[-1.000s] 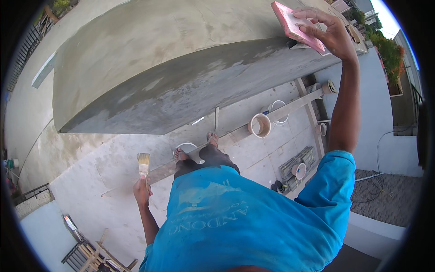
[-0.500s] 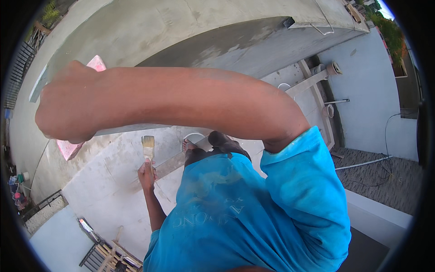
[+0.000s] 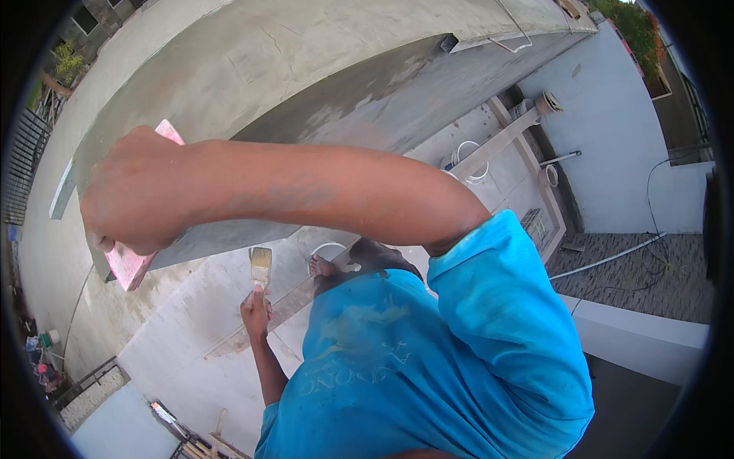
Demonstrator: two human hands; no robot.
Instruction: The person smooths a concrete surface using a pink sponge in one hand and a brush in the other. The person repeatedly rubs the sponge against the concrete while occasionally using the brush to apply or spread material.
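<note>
My right arm reaches across to the left, and my right hand [image 3: 134,187] grips a pink rectangular float [image 3: 128,268] at the cement-plastered surface [image 3: 271,42]; the hand hides the float's middle and its contact with the plaster. Below, my left hand [image 3: 256,310] holds a paintbrush [image 3: 260,266] upright, its pale bristles pointing away from me. The darker lower face [image 3: 367,103] of the plastered ledge runs behind my forearm. Part of a round bucket rim [image 3: 329,246] shows beside my foot.
Long boards [image 3: 527,149] lie on the pale floor at right, with buckets [image 3: 474,157] near them. A pale blue wall [image 3: 589,107] stands beyond. A loose cable and a white pipe [image 3: 612,254] lie at right; wood pieces [image 3: 214,447] are at bottom left.
My right hand with the float has swept from upper right to the far left, then moved slightly down and right. My left hand with the brush has shifted a little right.
</note>
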